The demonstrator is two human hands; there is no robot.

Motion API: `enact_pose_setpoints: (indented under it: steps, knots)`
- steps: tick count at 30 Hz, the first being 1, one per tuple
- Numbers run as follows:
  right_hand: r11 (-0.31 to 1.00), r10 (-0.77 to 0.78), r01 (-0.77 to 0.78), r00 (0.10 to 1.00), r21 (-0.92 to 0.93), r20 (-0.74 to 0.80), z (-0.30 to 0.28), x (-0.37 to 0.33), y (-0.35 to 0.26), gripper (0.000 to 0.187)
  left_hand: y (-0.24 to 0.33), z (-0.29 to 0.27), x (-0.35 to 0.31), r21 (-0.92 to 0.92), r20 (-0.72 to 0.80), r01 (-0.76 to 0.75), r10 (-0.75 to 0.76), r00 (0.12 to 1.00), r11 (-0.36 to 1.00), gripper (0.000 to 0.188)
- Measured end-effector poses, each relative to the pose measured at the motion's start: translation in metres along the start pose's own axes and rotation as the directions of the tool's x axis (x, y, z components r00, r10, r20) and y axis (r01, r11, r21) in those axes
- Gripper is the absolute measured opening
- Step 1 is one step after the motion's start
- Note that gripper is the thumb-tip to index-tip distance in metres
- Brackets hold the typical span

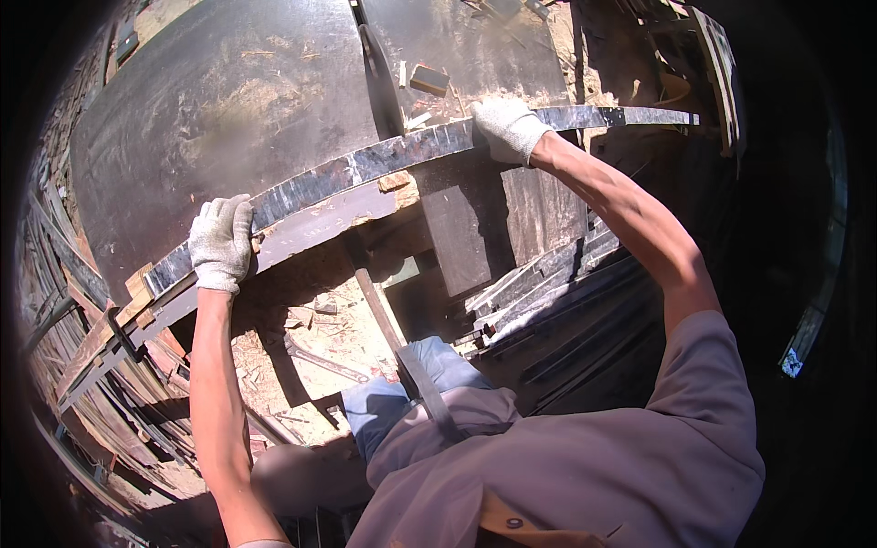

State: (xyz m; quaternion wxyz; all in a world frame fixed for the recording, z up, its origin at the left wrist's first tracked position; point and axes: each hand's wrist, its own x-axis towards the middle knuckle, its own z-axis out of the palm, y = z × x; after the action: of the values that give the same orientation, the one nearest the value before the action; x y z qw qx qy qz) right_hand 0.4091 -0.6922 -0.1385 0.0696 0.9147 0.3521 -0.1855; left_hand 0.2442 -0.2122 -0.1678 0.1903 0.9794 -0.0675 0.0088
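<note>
A long, narrow strip (338, 175), dark with whitish smears, runs along the near edge of the dark worktable (301, 119). It looks curved through the wide lens. Near its left end, my left hand (219, 239), in a pale work glove, has its fingers curled over the strip. My right hand (507, 128), gloved alike, closes on the strip right of the middle, with the arm stretched forward. Both thumbs are partly hidden. Just below the strip lies a greyish board edge (320, 219) with a broken bit of wood (398, 185) on it.
A small wood block (429, 80) and sawdust lie on the table. Piled thin strips (155, 420) fill the left side, with more stacked strips (539, 283) at the right. A wrench (327, 363) rests on the littered ground. A bar (425, 388) stands before my legs.
</note>
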Motion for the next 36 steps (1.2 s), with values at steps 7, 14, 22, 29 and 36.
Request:
enact_pose_setpoints:
  steps: [7,14,22,29,36]
  knots:
    - [0.999,-0.037,0.037,0.999,-0.032,-0.009,-0.004,0.001,-0.006,0.029,-0.002,0.000,-0.004,0.007,-0.011,0.008,-0.008,1.000,1.000,0.025]
    - [1.000,0.015,-0.013,0.994,0.013,-0.110,0.000,-0.006,-0.011,0.017,-0.007,0.007,0.000,-0.013,-0.086,-0.026,0.025,0.996,1.000,0.028]
    - [0.984,0.166,-0.156,0.979,0.089,-0.118,0.019,-0.085,-0.023,0.032,-0.003,0.006,0.002,0.050,-0.065,0.016,-0.013,0.998,0.999,0.029]
    - [0.940,0.069,0.060,0.931,0.337,-0.358,-0.045,-0.131,-0.002,0.058,0.005,-0.022,0.036,-0.035,0.352,0.122,-0.102,0.931,0.992,0.063]
    - [0.913,-0.018,0.151,0.943,0.379,-0.332,-0.096,-0.032,0.062,0.051,-0.004,-0.042,0.094,-0.063,0.817,0.213,-0.072,0.571,0.975,0.068]
